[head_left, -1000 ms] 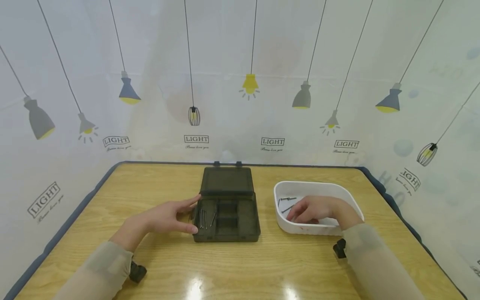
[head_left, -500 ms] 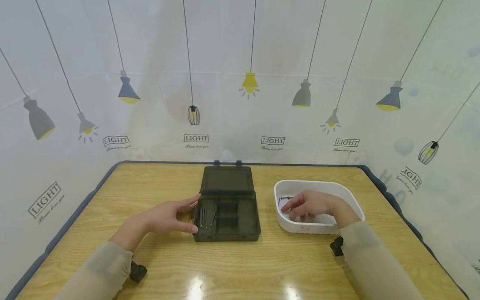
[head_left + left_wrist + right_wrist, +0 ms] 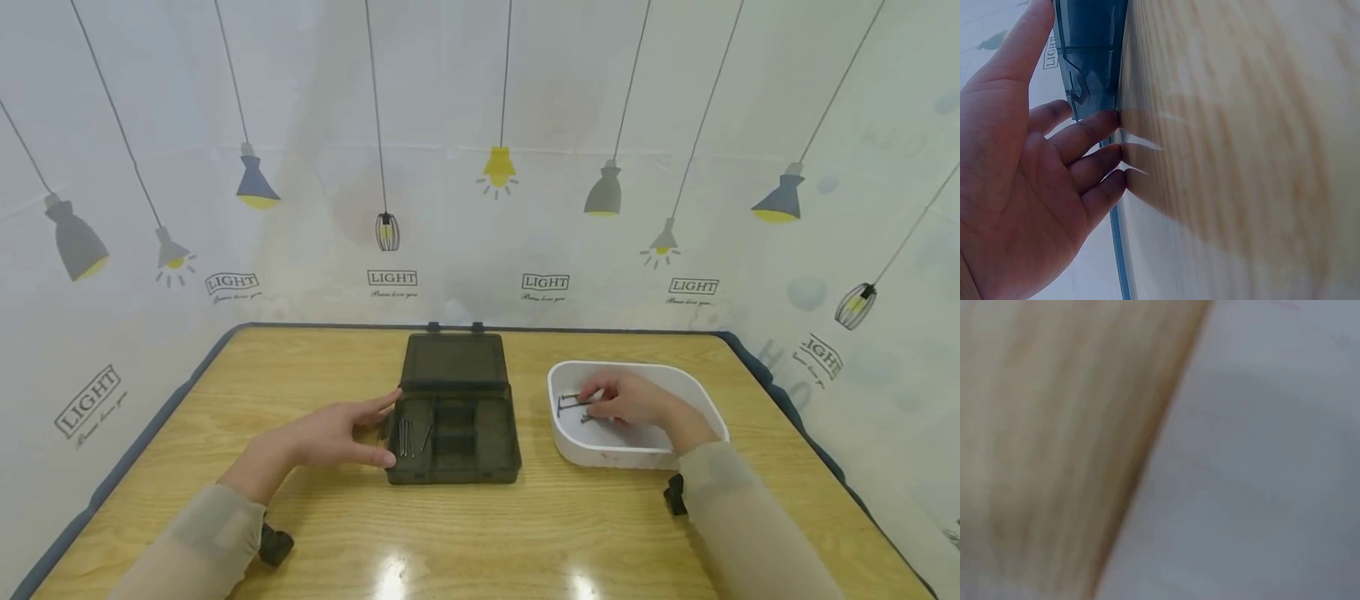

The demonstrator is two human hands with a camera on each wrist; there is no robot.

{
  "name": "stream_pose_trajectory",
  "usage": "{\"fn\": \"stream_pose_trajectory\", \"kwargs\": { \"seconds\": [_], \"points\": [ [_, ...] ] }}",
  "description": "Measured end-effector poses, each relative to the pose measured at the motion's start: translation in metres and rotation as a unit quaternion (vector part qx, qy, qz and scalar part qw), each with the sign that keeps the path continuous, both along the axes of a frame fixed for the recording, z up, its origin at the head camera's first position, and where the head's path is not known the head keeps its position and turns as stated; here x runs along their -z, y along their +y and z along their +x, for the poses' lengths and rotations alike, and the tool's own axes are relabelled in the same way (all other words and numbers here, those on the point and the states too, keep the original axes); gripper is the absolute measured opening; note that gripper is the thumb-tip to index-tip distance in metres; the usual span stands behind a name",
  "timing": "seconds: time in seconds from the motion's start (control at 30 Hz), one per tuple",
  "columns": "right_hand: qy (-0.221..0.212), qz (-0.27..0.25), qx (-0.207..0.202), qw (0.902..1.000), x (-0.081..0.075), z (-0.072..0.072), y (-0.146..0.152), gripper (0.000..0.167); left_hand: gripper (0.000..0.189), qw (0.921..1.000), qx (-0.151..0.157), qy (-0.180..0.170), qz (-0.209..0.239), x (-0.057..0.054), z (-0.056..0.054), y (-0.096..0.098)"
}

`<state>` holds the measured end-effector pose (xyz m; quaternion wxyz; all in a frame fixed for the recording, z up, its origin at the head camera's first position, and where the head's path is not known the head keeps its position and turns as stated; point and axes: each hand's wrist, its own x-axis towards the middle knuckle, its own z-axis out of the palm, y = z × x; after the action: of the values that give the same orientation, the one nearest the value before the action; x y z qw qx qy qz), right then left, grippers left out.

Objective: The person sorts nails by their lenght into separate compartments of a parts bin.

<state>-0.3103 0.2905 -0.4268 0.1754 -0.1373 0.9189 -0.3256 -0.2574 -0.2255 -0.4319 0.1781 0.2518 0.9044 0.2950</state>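
My left hand [image 3: 337,433] rests against the left side of an open dark, see-through compartment box [image 3: 495,446], thumb by its front corner and index finger by the hinge. In the left wrist view, the spread fingers of that hand [image 3: 1041,162] lie beside the box wall [image 3: 1091,56], their tips on the tabletop. Several thin metal screws [image 3: 405,437] lie in the box's left compartment. My right hand [image 3: 630,402] is inside a white tray [image 3: 566,446], thumb and index finger pinching the end of a long dark screw [image 3: 576,406]. More screws lie close around those fingertips.
The box lid [image 3: 453,360] lies back toward the rear of the wooden table [image 3: 465,533]. A wall sheet [image 3: 450,100] printed with lamps encloses the back and sides. The right wrist view shows only the blurred white tray wall [image 3: 1260,475] and wood [image 3: 1054,425].
My right hand has moved slightly back inside the tray, its fingers coming together at the screws, several of which show again. The left hand and the box have stayed put.
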Motion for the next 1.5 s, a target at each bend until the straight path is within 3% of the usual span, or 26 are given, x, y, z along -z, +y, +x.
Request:
{"fn": "stream_pose_trajectory", "kwargs": {
  "seconds": [0.3, 1.1, 1.33, 1.5],
  "points": [
    [0.004, -0.013, 0.007, 0.9999, 0.0095, 0.0005, -0.0012, 0.016, 0.111, 1.0000, -0.004, -0.003, -0.001, -0.0014, 0.0016, -0.0006],
    [0.011, 0.036, -0.017, 0.9992, 0.0075, 0.0016, -0.0046, 0.014, 0.111, 1.0000, 0.002, -0.004, -0.001, 0.0027, -0.0017, -0.0022],
    [0.010, 0.037, 0.000, 0.9992, 0.0056, 0.0007, -0.0039, 0.021, 0.110, 1.0000, 0.002, -0.004, 0.001, 0.0031, -0.0024, -0.0027],
    [0.017, 0.038, 0.010, 0.9991, 0.0051, 0.0005, -0.0052, 0.016, 0.110, 1.0000, 0.002, -0.008, 0.000, 0.0017, -0.0021, -0.0026]
  ]
}}
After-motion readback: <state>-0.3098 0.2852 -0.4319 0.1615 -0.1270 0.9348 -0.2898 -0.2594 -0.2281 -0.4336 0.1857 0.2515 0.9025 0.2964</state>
